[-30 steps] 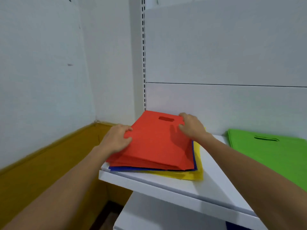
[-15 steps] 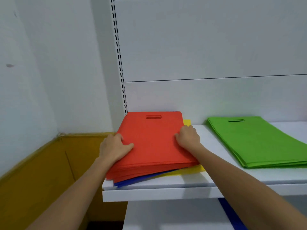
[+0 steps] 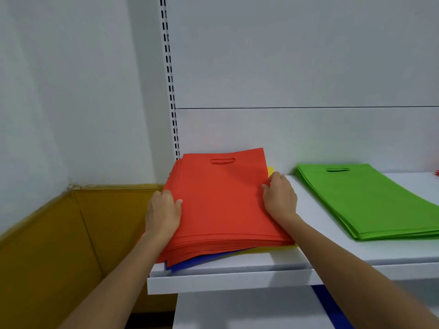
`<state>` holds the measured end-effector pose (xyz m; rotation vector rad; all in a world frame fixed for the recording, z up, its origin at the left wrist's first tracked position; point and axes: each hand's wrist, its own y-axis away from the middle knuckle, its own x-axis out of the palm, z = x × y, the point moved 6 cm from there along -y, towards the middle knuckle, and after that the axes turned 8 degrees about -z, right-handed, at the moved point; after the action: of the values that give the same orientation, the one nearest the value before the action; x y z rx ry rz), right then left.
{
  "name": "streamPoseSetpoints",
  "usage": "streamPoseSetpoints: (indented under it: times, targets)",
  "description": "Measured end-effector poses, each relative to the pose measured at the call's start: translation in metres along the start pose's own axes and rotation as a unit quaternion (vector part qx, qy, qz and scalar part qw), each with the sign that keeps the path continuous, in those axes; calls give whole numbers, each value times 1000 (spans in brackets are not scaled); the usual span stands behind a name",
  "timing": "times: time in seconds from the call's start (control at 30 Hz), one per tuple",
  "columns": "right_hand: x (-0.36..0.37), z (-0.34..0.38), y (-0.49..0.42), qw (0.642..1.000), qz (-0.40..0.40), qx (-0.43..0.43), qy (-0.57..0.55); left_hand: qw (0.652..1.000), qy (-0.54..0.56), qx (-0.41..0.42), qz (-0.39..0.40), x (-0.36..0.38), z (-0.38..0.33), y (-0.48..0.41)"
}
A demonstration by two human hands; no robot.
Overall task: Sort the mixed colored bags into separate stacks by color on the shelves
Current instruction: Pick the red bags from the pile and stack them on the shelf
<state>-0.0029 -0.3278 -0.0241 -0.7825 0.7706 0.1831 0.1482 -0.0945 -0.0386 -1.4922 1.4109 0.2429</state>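
We see a stack of orange-red bags [image 3: 221, 205], plain and unpatterned, with a deep blue bag [image 3: 202, 260] and a yellow bag [image 3: 273, 248] showing at its edges underneath. The green bags [image 3: 370, 203] beside them are a solid bright lime. The shelf [image 3: 237, 280] is white and so is the back panel [image 3: 297, 67]. The white upright [image 3: 169, 79] carries two rows of black slots. We note a mustard-yellow wall band [image 3: 47, 257] at the left and a blue strip [image 3: 326, 302] below the shelf.
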Motion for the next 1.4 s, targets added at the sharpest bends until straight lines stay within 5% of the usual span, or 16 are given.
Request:
streamPoseSetpoints:
  times: [0.2,0.67,1.0,1.23,1.4]
  targets:
    - [1,2,0,1000,-1,-15,9,996,-86,17,9,-6,-2,4]
    - [-1,5,-1,999,-14,-33,-15,995,-42,89,-10,-10,-13,5]
    - [-2,6,-1,998,-31,-25,-50,995,-71,63,-39,-15,-12,8]
    - [0,6,0,997,7,-39,-69,997,34,70,-19,-18,-12,8]
    - [-1,4,-8,991,90,11,-94,990,133,-15,42,-22,-5,-3]
